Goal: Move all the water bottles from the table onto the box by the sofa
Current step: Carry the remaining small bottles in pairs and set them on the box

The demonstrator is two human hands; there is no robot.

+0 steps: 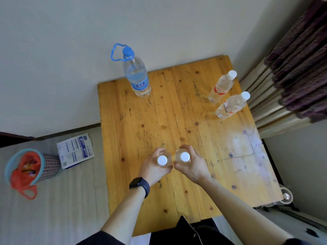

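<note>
Two bottles [162, 160] gripped, three on table [177, 112]

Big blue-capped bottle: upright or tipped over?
Upright. The big bottle stands on its base at the far edge of the table, blue cap on top.

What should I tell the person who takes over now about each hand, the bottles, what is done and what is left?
The left hand grips one white-capped bottle, the right hand a second white-capped bottle, both over the wooden table.
On it stand the large blue-capped bottle and two small red-labelled bottles.
The box is not in view; nothing shows as delivered.
Left: carry all five over.
</note>
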